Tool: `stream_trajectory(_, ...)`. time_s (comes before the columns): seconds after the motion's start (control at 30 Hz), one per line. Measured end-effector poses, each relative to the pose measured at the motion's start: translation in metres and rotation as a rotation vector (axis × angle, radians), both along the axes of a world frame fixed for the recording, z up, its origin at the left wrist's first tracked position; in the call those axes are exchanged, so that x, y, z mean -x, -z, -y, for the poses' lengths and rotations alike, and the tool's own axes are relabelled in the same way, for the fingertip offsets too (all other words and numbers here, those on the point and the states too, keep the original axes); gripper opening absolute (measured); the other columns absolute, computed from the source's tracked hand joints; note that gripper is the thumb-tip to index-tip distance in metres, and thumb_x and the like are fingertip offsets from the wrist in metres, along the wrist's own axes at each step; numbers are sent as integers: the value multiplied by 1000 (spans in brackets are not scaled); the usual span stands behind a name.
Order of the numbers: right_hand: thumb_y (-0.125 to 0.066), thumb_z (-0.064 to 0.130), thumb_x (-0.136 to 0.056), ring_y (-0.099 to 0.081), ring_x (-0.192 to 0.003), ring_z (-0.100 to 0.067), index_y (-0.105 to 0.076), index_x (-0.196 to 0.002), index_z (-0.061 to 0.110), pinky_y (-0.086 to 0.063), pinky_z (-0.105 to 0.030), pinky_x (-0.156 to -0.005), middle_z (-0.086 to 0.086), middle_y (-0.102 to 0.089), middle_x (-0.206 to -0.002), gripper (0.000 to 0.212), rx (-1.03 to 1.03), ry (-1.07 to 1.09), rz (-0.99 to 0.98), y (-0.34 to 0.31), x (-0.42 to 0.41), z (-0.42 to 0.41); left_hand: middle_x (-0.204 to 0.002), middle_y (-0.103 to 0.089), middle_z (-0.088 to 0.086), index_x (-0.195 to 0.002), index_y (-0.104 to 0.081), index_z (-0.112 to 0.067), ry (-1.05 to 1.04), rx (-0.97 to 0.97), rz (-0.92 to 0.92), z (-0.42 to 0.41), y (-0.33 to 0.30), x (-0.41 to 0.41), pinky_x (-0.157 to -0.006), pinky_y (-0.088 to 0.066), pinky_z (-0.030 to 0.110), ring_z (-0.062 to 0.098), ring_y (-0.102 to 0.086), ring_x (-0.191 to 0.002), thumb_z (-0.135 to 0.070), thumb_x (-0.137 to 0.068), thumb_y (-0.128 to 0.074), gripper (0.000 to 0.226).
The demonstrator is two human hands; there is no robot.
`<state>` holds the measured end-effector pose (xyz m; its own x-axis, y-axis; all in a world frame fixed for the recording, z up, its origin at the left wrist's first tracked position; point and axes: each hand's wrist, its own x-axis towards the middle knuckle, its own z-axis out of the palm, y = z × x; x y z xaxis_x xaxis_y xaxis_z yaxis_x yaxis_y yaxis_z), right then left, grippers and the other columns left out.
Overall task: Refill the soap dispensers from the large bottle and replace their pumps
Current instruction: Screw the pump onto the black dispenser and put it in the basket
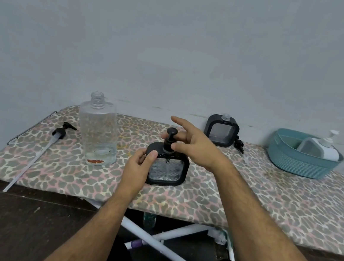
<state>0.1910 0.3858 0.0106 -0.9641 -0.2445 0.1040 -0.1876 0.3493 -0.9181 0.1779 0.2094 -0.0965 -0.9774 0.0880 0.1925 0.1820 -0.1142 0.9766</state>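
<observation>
The left hand (137, 166) grips the near square dispenser (168, 168) at its left shoulder, covering that corner. The right hand (196, 144) hovers by the black pump (170, 140), fingers spread loosely; whether the thumb touches the collar is hard to tell. The large bottle (98, 128) stands uncapped to the left, its long pump (61, 132) lying beside it. A second dispenser (222, 130) stands far right, partly hiding another pump (239, 144).

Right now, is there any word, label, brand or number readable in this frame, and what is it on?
None can be read.
Large bottle: a reddish sticker near its base, too blurred to read.
White dispenser in the teal basket: no print visible.
</observation>
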Motion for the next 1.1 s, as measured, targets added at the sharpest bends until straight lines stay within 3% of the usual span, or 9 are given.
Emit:
stream_trajectory(0.17, -78, 6, -81, -65, -95, -9, -46, -141, 23, -46, -23, -91, 8, -75, -93, 70, 23, 104, -51, 10, 6, 0, -91, -74, -4, -103, -67, -23, 0, 2, 0, 0, 1, 1, -66, -57, 23, 14, -72, -83, -56, -82, -61, 40)
stream_trajectory(0.37, -91, 25, -68, -52, -67, -2, -56, -127, 31, -47, -21, -72, 12, -64, -87, 69, -18, 305, -180, 23, 6, 11, -91, -74, -3, -103, -67, -26, -4, 4, -2, 1, 2, 2, -69, -59, 28, 16, -72, -84, -63, -77, -62, 45)
stream_trajectory(0.43, -90, 29, -68, -53, -71, -2, -54, -129, 31, -44, -19, -71, 13, -61, -88, 70, -47, 323, -209, 25, 5, 16, -92, -74, -2, -103, -67, -27, -1, 6, -3, 1, 2, 2, -72, -59, 32, 19, -72, -86, -65, -76, -61, 47)
stream_trajectory(0.53, -85, 34, -74, -58, -99, -4, -45, -139, 32, -41, -19, -80, 10, -59, -103, 77, -95, 262, -179, 19, 5, 15, -92, -74, -2, -104, -67, -27, 1, 1, -6, 1, 1, 1, -72, -59, 30, 19, -72, -86, -65, -76, -62, 48)
stream_trajectory(0.63, -74, 17, -85, -58, -118, -10, -34, -147, 32, -43, -28, -95, 5, -63, -122, 75, -3, 109, -68, 6, 4, 5, -92, -75, -3, -101, -68, -30, 3, -3, 0, 0, 0, 0, -69, -58, 27, 17, -72, -86, -64, -76, -62, 43)
stream_trajectory(0.7, -62, -2, -89, -62, -117, -15, -31, -150, 30, -50, -32, -96, -1, -67, -122, 76, 60, 5, 5, -1, 5, -2, -92, -74, -2, -97, -69, -34, -1, 0, 4, 0, 0, 0, -69, -58, 29, 18, -72, -86, -65, -77, -62, 37)
stream_trajectory(0.8, -55, -11, -91, -66, -115, -17, -33, -150, 26, -51, -29, -97, -6, -71, -119, 74, 26, -59, 35, -3, 5, -6, -94, -73, 2, -98, -68, -32, -3, -4, 9, 0, 2, 1, -74, -59, 35, 22, -71, -89, -64, -77, -63, 39)
stream_trajectory(0.97, -67, -3, -87, -69, -106, -16, -43, -144, 24, -49, -35, -100, -2, -75, -109, 67, 35, 4, 1, 2, 6, -5, -94, -74, -1, -97, -68, -35, -3, -8, 11, 1, 3, 1, -75, -59, 34, 20, -71, -89, -65, -76, -64, 37)
stream_trajectory(1.1, -82, 9, -77, -57, -77, -14, -52, -133, 25, -50, -43, -92, -2, -74, -93, 65, -3, 132, -85, 9, 7, 2, -92, -74, 0, -97, -68, -33, -3, -2, 4, 1, 2, 1, -74, -59, 34, 21, -71, -88, -64, -77, -63, 38)
